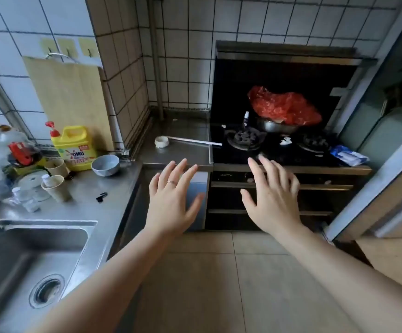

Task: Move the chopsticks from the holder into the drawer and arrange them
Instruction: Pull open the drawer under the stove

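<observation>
My left hand [174,198] is stretched forward, palm down, fingers spread, empty, in front of the cabinet front [198,188] below the steel counter [178,150]. A ring sits on one finger. My right hand [273,195] is also held out with spread fingers and nothing in it, in front of the stove's control panel [233,175] and its drawer fronts [226,205]. No chopsticks and no chopstick holder show in this view. A white ladle [183,141] lies on the counter beyond my left hand.
A sink [27,260] is at lower left. Detergent bottle [76,147], bowl [105,165], paper cups [57,188] and bottles crowd the left counter. A cutting board [70,102] leans on the wall. A pan under red plastic [285,108] sits on the stove. A sliding door [387,164] is at right.
</observation>
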Motion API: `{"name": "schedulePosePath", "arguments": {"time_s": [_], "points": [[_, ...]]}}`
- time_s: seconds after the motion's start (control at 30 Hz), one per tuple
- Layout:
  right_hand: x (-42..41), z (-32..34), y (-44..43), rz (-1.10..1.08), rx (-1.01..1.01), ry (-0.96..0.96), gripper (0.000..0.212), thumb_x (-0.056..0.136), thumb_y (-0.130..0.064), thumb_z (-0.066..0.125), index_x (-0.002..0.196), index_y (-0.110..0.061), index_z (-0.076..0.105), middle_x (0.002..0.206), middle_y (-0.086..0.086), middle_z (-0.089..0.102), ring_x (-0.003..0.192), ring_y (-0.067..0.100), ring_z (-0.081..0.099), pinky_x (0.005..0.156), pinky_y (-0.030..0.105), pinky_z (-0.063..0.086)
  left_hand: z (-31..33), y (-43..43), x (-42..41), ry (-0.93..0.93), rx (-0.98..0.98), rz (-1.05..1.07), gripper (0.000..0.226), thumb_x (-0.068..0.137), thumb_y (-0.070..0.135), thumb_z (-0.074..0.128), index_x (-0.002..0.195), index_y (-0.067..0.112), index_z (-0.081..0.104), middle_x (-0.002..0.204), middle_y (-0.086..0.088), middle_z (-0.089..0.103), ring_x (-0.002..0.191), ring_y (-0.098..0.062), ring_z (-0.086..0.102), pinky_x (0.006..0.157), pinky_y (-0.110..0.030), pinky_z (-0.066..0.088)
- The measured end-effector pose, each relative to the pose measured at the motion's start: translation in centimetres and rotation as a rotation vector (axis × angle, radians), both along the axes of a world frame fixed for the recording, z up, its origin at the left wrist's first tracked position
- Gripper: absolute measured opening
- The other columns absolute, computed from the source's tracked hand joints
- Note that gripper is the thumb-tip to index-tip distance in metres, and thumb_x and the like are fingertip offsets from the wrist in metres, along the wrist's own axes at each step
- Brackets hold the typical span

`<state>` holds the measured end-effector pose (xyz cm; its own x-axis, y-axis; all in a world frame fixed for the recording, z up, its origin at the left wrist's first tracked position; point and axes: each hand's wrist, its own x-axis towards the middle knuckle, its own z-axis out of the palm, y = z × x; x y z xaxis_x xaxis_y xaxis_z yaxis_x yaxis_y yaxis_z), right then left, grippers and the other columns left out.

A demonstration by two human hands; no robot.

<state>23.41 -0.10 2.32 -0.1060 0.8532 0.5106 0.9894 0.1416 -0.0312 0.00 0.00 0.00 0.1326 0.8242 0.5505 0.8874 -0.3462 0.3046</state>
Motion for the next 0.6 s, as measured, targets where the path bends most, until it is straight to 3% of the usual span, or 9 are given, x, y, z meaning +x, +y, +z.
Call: {"name": "schedulePosePath", "arguments": {"time_s": [0.3,0.6], "points": [[6.7,-10.1,0.7,-0.053,-0.224,-0.032,0.067,0.084,-0.043,0.055,0.145,-0.024,0.035,0.148,0.005,0.039,0.135,0.029,0.038,0.104,0.052,0.03,-10.2,0.6,6.7,0.088,-0.315,-0.049,0.062,0.093,0.057,0.036,0.149,0.03,0.035,0.158,0.001,0.032,0.148,-0.024,0.019,0.117,-0.046,0.015],[20.4,-15.5,7.0,-0.064,-0.446,-0.049,0.066,0.083,-0.043,0.058,0.142,-0.024,0.039,0.147,0.005,0.041,0.131,0.028,0.04,0.102,0.048,0.033,-14.5,6.8,20.1,0.098,-0.547,-0.026,0.071,0.087,0.063,0.019,0.152,0.034,0.029,0.16,0.006,0.025,0.15,-0.021,0.008,0.119,-0.041,0.003]]}}
